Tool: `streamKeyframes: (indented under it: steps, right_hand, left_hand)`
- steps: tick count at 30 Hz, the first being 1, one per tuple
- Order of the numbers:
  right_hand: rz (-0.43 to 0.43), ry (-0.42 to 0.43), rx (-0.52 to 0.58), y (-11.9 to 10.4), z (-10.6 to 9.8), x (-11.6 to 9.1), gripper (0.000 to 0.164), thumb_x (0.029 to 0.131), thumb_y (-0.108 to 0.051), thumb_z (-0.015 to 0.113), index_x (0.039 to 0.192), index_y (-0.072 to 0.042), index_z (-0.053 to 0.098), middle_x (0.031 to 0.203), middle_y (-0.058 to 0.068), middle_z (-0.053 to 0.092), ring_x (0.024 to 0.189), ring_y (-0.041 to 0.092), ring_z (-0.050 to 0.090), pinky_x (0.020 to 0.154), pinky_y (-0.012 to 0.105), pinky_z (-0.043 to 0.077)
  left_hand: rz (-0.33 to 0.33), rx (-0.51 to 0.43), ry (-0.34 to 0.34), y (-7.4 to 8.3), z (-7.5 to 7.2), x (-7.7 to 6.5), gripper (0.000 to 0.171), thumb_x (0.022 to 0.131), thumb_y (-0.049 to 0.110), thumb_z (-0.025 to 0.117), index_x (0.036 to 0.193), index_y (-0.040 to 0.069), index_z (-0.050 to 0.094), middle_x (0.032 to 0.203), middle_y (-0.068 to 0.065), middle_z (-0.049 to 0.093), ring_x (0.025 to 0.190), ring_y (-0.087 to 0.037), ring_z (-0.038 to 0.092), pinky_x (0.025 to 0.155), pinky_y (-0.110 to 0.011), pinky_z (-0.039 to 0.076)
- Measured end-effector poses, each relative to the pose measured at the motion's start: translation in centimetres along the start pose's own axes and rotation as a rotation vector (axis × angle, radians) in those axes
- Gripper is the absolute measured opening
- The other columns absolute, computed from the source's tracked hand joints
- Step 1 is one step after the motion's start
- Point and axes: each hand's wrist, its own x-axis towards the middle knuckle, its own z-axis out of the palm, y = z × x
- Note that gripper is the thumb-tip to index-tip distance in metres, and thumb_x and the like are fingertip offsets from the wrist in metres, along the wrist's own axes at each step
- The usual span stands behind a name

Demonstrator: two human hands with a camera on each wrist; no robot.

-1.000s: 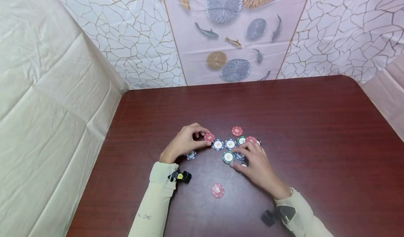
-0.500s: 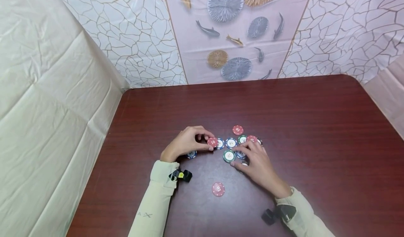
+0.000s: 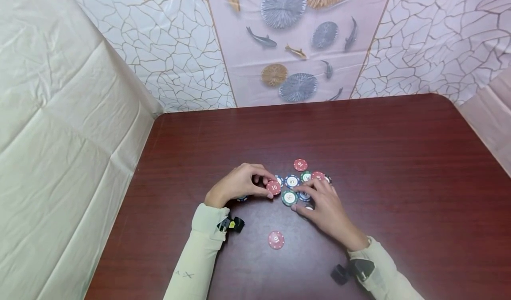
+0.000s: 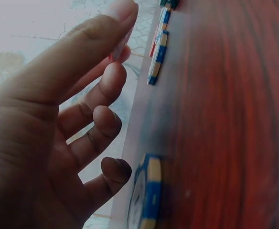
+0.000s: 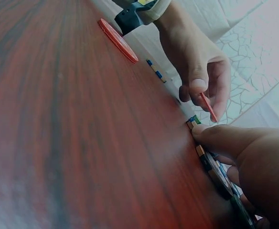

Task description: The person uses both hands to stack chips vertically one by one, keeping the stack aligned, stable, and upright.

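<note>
With my left hand I pinch a red 10 chip, raised above the table just left of the green 20 chip, whose edge the thumb and finger of my right hand grip. On my feed, a near red chip and a far red chip lie flat, well apart.
</note>
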Motion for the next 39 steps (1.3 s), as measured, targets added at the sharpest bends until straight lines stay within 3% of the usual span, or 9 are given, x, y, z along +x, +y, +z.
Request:
streamKeyframes:
  steps: [7, 16, 23, 30, 37, 39]
  right_hand:
    - [-0.015, -0.003, -0.001, 0.0, 0.1, 0.1, 0.042, 0.083, -0.028, 0.09, 0.121, -0.018, 0.077, 0.117, 0.004, 0.064, 0.114, 0.028, 0.055, 0.099, 0.054, 0.039]
    - [-0.013, -0.006, 0.014, 0.2, 0.1, 0.1, 0.04, 0.084, -0.026, 0.089, 0.122, -0.018, 0.077, 0.119, 0.005, 0.064, 0.127, 0.037, 0.054, 0.11, 0.065, 0.033]
    - [-0.024, 0.001, 0.009, 0.2, 0.0, 0.1, 0.041, 0.084, -0.027, 0.09, 0.121, -0.016, 0.077, 0.116, 0.005, 0.064, 0.118, 0.034, 0.055, 0.103, 0.061, 0.037]
    - [-0.014, -0.001, 0.01, 0.3, 0.0, 0.0, 0.042, 0.083, -0.025, 0.09, 0.122, -0.015, 0.077, 0.116, 0.007, 0.063, 0.128, 0.04, 0.054, 0.112, 0.067, 0.031]
    - [-0.015, 0.002, -0.004, 0.3, 0.0, 0.0, 0.041, 0.083, -0.025, 0.089, 0.121, -0.016, 0.077, 0.114, 0.004, 0.064, 0.114, 0.029, 0.054, 0.098, 0.055, 0.039]
    - [-0.014, 0.004, -0.002, 0.3, 0.0, 0.0, 0.041, 0.083, -0.026, 0.09, 0.121, -0.016, 0.077, 0.115, 0.005, 0.064, 0.118, 0.031, 0.054, 0.102, 0.057, 0.038]
  left_hand:
    - [0.009, 0.064, -0.037, 0.8, 0.7, 0.3, 0.037, 0.082, 0.038, 0.093, 0.115, 0.027, 0.082, 0.088, 0.012, 0.063, 0.079, -0.006, 0.057, 0.071, -0.025, 0.049]
    - [0.024, 0.163, -0.069, 2.1, 1.4, 0.8, 0.037, 0.082, 0.043, 0.091, 0.115, 0.031, 0.082, 0.089, 0.014, 0.064, 0.078, -0.003, 0.057, 0.071, -0.024, 0.048]
    - [0.044, 0.205, -0.074, 2.4, 2.0, 1.2, 0.036, 0.083, 0.043, 0.09, 0.116, 0.031, 0.082, 0.096, 0.018, 0.067, 0.082, -0.002, 0.058, 0.075, -0.024, 0.049]
    - [0.046, 0.235, -0.091, 2.9, 2.3, 1.5, 0.035, 0.085, 0.043, 0.089, 0.116, 0.029, 0.081, 0.102, 0.018, 0.069, 0.085, -0.003, 0.059, 0.078, -0.025, 0.049]
    - [0.038, 0.245, -0.098, 3.1, 2.4, 1.5, 0.035, 0.086, 0.043, 0.088, 0.117, 0.028, 0.081, 0.1, 0.018, 0.069, 0.084, -0.002, 0.058, 0.076, -0.024, 0.049]
    - [0.036, 0.241, -0.099, 3.1, 2.4, 1.6, 0.033, 0.087, 0.042, 0.087, 0.116, 0.028, 0.081, 0.1, 0.018, 0.068, 0.083, -0.002, 0.058, 0.076, -0.023, 0.049]
